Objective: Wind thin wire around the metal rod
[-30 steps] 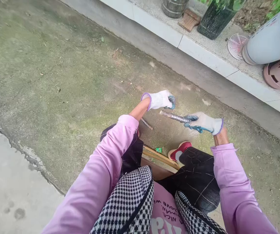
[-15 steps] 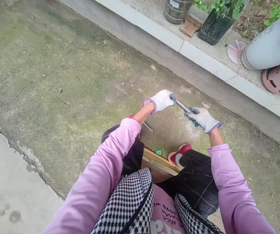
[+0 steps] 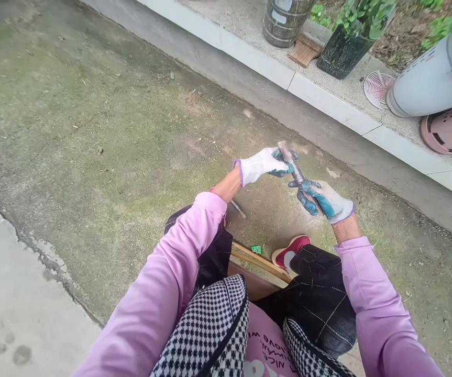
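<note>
Both hands wear white knit gloves with blue-green coated fingers and purple cuffs. Between them, in front of my knees, is a short rod (image 3: 297, 173) with a silvery, ridged middle and a dull brownish end. My left hand (image 3: 267, 165) is closed on its upper part, thumb on the near side and fingertips showing beyond it. Lower down, my right hand (image 3: 322, 199) wraps its fingers round the other end and hides part of it. A similar rod (image 3: 238, 209) lies on the ground by my left foot, partly covered by my left forearm.
A wooden bar (image 3: 261, 262) runs between my legs, with a small green packet (image 3: 256, 249) beside it. My red shoe (image 3: 291, 251) is to the right. Beyond a low tiled ledge (image 3: 328, 108) stand a dark planter (image 3: 341, 55), a white pot (image 3: 430, 78) and a pink pot (image 3: 449, 128).
The rod has turned steeper, and its brownish upper end now shows above my left hand. My left fingers have shifted down along it. The right hand has rolled, showing more of its coated fingers.
</note>
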A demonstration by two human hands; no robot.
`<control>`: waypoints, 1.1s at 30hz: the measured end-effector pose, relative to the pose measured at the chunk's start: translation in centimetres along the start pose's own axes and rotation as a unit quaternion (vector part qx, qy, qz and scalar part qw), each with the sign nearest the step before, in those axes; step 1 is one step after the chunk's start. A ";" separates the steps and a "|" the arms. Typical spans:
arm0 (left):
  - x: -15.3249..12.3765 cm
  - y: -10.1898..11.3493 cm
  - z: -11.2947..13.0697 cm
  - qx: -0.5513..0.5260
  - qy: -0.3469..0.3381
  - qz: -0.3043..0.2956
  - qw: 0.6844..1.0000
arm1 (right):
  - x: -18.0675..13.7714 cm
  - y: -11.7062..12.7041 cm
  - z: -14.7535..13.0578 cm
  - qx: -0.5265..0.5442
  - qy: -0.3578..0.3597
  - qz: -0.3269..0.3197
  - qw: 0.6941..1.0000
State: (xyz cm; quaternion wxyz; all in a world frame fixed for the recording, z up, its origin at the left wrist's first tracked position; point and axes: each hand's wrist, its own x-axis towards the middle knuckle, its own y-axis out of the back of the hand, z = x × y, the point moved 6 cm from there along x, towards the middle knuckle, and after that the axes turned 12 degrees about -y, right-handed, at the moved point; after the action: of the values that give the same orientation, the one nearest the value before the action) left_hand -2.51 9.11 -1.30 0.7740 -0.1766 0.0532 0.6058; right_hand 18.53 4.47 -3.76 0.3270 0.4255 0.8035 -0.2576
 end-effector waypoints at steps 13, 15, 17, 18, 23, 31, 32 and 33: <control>0.2 0.4 0.4 -0.022 0.008 0.108 0.994 | -0.2 0.2 -1.2 -0.094 0.054 0.243 0.964; 0.2 0.5 0.5 -0.041 0.015 0.097 0.994 | -0.5 -0.5 -1.1 -0.053 0.036 0.177 0.982; 0.3 0.5 0.4 -0.055 0.020 0.082 0.995 | -0.8 -1.3 -1.0 -0.013 0.020 0.094 0.995; 0.3 0.4 0.3 -0.057 0.021 0.080 0.995 | -0.9 -1.6 -0.9 -0.001 0.014 0.061 0.998; 0.5 0.5 0.1 -0.050 0.022 0.125 0.991 | -0.5 -1.2 -1.3 -0.039 0.045 0.148 0.987; -0.3 0.3 1.2 -0.084 0.019 0.056 0.995 | -1.4 -1.7 -1.2 0.051 0.042 0.021 0.998; -0.5 0.2 1.4 -0.095 0.011 0.043 0.994 | -1.7 -1.7 -1.2 0.059 0.043 0.001 0.997; -0.8 0.1 1.7 -0.106 0.003 0.028 0.994 | -1.9 -1.7 -1.1 0.062 0.041 -0.015 0.997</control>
State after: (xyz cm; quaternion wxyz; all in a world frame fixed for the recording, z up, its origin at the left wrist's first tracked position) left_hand -3.06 8.98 0.44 0.7337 -0.2577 -0.0038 0.6287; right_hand 17.58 3.44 -1.38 0.2624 0.4435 0.8049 -0.2942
